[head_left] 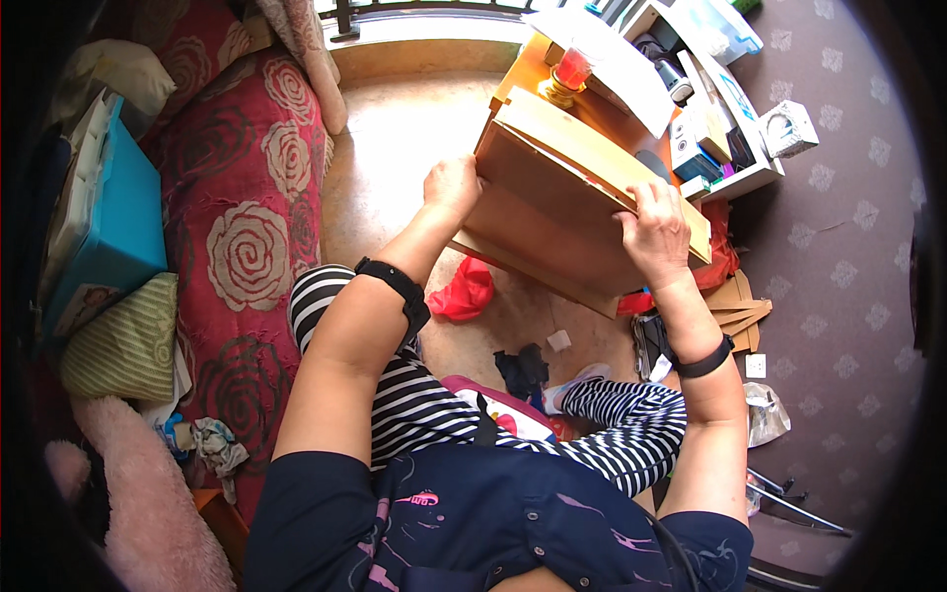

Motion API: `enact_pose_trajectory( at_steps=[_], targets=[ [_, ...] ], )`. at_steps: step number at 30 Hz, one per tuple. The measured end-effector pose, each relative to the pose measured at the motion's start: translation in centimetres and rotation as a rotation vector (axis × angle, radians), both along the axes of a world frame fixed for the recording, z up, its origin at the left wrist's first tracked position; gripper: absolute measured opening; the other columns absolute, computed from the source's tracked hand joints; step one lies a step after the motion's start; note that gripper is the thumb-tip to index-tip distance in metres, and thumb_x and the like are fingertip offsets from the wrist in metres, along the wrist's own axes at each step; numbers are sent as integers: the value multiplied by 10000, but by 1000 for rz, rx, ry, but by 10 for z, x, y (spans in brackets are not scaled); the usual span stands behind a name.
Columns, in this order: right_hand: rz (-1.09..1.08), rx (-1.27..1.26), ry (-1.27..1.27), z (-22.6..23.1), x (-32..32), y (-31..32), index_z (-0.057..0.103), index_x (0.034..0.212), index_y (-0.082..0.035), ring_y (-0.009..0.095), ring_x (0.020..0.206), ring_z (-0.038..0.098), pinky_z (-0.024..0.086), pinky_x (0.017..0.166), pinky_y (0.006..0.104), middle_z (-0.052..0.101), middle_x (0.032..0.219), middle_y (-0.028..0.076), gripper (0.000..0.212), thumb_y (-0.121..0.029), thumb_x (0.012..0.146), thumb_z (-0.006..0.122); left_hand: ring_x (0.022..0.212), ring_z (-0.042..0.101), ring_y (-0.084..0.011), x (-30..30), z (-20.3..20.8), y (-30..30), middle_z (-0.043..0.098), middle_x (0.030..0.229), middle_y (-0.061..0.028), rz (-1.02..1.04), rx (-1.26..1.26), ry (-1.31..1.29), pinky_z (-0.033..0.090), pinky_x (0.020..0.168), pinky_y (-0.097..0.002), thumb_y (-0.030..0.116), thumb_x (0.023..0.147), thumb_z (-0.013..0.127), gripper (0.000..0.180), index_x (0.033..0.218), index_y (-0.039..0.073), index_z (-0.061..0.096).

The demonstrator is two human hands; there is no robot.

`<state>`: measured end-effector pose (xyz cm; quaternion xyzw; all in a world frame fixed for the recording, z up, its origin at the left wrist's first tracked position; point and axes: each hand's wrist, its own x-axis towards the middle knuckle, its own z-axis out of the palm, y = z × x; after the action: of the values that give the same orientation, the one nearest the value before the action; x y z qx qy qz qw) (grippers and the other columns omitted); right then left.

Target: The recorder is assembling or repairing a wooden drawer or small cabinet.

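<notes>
Drawer [552, 209], clasped by curled left hand [455, 187] and right hand [655, 232], could topple the red-and-gold container [566, 77] if swung forward.

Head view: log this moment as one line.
left grip: holds wooden drawer at left side | right grip: holds its upper right edge | drawer: tilted | nearby: red bundle on floor

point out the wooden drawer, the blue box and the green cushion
Wooden drawer [547, 212]: head view, on its broad brown panel
Blue box [128, 217]: head view, on its side wall
Green cushion [123, 340]: head view, on its striped face
</notes>
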<state>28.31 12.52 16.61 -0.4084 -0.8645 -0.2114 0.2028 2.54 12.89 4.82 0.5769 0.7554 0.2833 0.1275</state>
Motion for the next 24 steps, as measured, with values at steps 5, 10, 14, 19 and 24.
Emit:
enact_pose_trajectory(
  at_steps=[5,10,14,19,24],
  targets=[
    [-73,-121,31,-9,7,4,587,1015,-83,309,839,628,514,718,394,618,926,119,350,-138,703,735,815,662,-321,-1,18,-1,661,850,-183,55,69,-43,537,732,-401,168,734,666,249,932,19,644],
    [-127,-194,4,-9,7,5,588,1014,-87,306,844,632,518,713,391,618,922,120,350,-162,704,733,721,628,-278,8,37,-6,620,792,-117,33,669,-321,520,657,-376,122,775,658,186,929,41,591],
    [-177,-255,13,-6,3,3,602,1021,-73,305,897,619,501,774,382,622,966,123,355,-144,699,734,706,593,-287,10,37,-7,585,768,-90,-82,815,-282,503,609,-369,69,819,614,89,900,71,580],
    [-168,-244,23,-9,6,5,596,1018,-79,309,882,621,503,762,384,623,956,126,353,-143,699,733,676,608,-283,12,38,-5,607,752,-110,-47,842,-195,499,599,-362,79,818,632,65,879,59,619],
    [-122,-161,19,-12,7,6,598,971,-90,309,795,642,525,688,389,626,871,120,306,-148,701,731,622,629,-187,17,37,0,652,697,-97,37,751,-491,499,594,-295,85,821,659,59,836,28,662]
  ],
)
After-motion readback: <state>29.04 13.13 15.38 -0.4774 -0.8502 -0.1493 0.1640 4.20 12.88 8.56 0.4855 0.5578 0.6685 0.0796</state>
